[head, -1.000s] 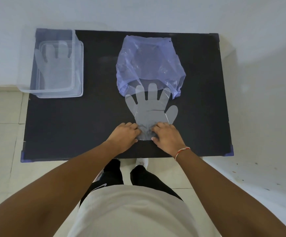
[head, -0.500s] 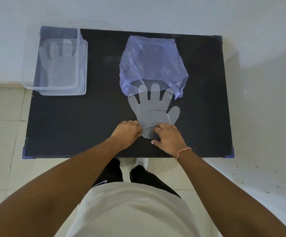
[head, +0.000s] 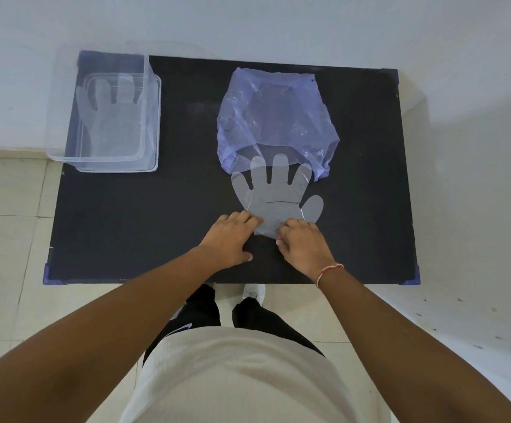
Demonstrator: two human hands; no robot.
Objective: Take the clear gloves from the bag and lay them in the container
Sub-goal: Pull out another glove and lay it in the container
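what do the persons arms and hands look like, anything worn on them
Both arms are bare from the hands up to the frame's edge, with no sleeves, gloves, rings or watch visible. The left hand wears nothing. The right hand has a thin red and white thread bracelet around its wrist.

Count, head view: two clear gloves, one (head: pixel 274 193) at frame centre, one (head: pixel 107 117) upper left inside one clear container (head: pixel 153 123); one purple bag (head: pixel 275 117); one black table (head: pixel 156 209); two hands, left hand (head: pixel 228 239), right hand (head: pixel 304 244).
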